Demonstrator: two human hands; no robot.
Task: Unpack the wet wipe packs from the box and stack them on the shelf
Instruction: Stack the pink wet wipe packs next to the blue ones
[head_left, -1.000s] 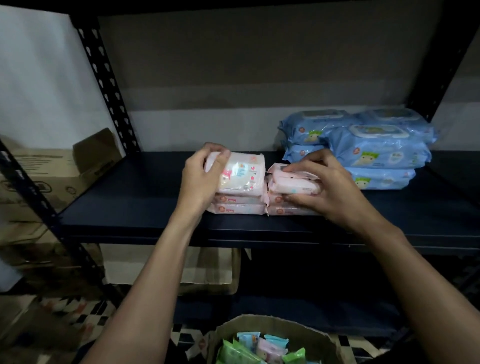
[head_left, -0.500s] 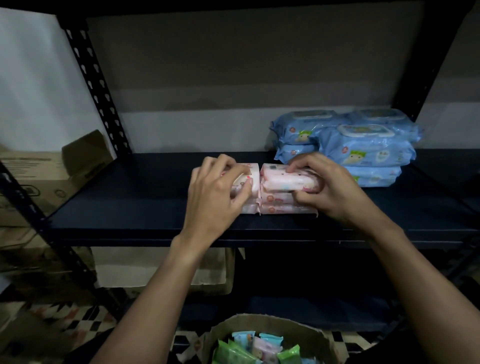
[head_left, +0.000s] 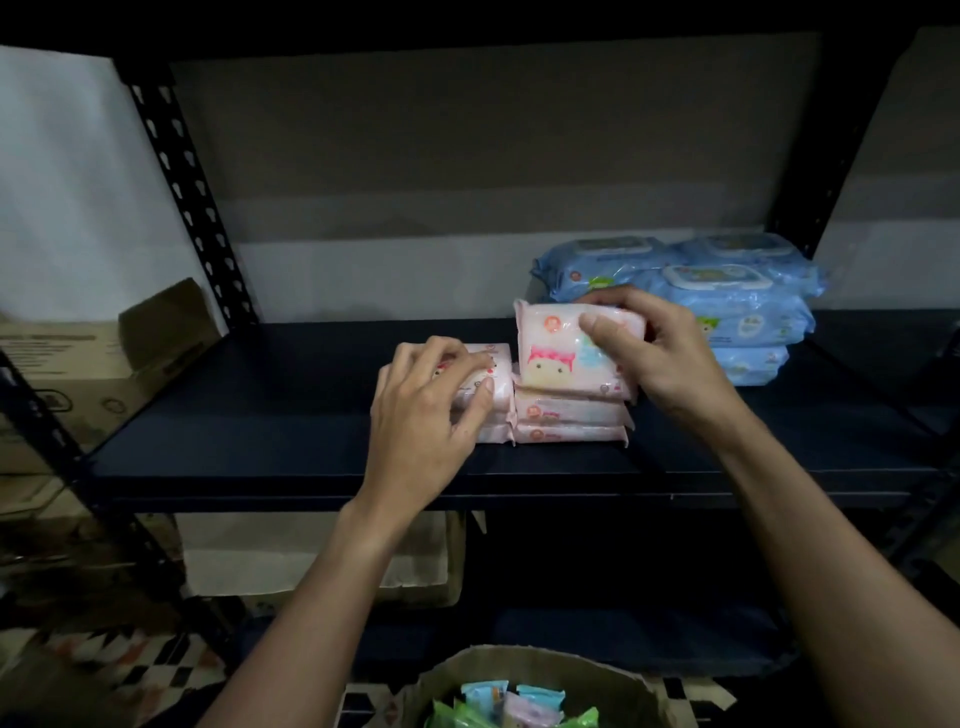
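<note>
Far left, beside the rack, sits a brown cardboard carton with one flap raised. Next to it rises the rack's black perforated steel upright, and from there the dark blue shelf board runs off to the right.

The person's left hand lies over the left pile of pink packs, which stands on the shelf near its front edge. The fingers curl across the top pack and the thumb presses its front side.

Lower down, at the bottom of the view, an open brown cardboard box holds small green, blue and pink sachets.

Touching the left pile stands the right pile of pink packs. On top of it a pink plastic wet wipe pack is tipped up, its cartoon face towards me and its lower edge on the pile. The right hand pinches this pack, thumb on the printed front and fingers hooked over the top behind it.

Further right and towards the back of the shelf is a heap of large blue wet wipe packs with white flip lids, stacked in layers.
</note>
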